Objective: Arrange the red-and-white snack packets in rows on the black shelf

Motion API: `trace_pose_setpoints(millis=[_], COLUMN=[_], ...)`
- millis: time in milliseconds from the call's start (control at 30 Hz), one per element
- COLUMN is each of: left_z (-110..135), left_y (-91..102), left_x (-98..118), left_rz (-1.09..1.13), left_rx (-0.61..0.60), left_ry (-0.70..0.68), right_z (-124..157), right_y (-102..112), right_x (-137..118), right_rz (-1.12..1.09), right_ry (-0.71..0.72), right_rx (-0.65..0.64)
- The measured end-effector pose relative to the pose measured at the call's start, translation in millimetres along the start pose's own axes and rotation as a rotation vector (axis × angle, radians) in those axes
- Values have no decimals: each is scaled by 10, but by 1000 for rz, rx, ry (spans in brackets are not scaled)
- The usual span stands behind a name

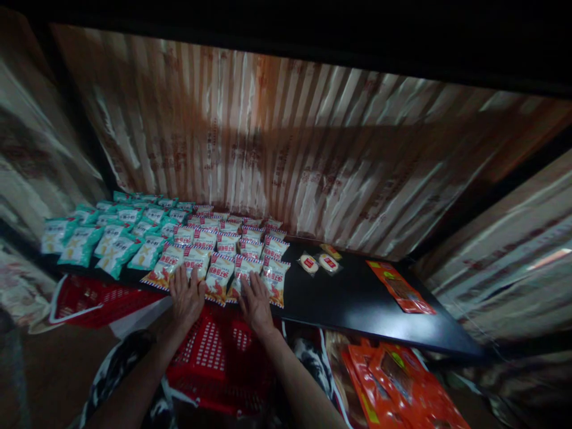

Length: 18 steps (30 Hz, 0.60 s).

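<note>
Rows of white and orange snack bags [219, 275] with striped edges lie on a black shelf [330, 301]. My left hand [186, 296] rests with fingers spread on the front bags at the left of this group. Farther right, my right hand [256, 302] lies flat, its fingertips on another front bag. Neither hand is wrapped round a bag. Beside them on the left stand several rows of teal snack bags [117, 250]. Two round, clear-wrapped snacks [328, 263] lie to the right, with a small yellow packet [331, 251] behind them.
A flat orange packet [401, 288] lies at the shelf's right end. Below the shelf are a red basket [210, 351], another red basket [84, 301] at left, and a pile of orange packets [402, 381] at right. Striped sheeting [268, 149] hangs behind; a dark beam runs overhead.
</note>
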State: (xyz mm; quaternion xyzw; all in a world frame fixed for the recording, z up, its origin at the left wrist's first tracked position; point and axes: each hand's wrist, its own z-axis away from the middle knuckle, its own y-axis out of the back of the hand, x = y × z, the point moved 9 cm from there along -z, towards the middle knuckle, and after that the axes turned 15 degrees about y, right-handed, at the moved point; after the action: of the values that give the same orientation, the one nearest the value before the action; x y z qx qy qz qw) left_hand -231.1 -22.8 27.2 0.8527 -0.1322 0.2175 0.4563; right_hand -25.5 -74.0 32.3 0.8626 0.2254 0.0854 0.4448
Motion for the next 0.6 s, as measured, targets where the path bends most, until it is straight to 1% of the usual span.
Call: trace_pose_setpoints(millis=[100,267,400,500,600], left_z=[-23,0,129,252,358], left_y=[-17,89,106,59,-12], left_x=[18,184,397,544,650], left_rz=[-5,11,16,15,0], left_rx=[-11,36,28,5,-14], left_ry=[6,-28,-90,-129,-132], right_z=[-9,-14,-24,-31,-33], right_y=[0,12,19,12,16], right_x=[12,35,51,66,77], right_rz=[-17,-43,-77,-106,-133], right_ry=[9,30,45,54,68], right_rx=[-8,-10,-17,-60,-96])
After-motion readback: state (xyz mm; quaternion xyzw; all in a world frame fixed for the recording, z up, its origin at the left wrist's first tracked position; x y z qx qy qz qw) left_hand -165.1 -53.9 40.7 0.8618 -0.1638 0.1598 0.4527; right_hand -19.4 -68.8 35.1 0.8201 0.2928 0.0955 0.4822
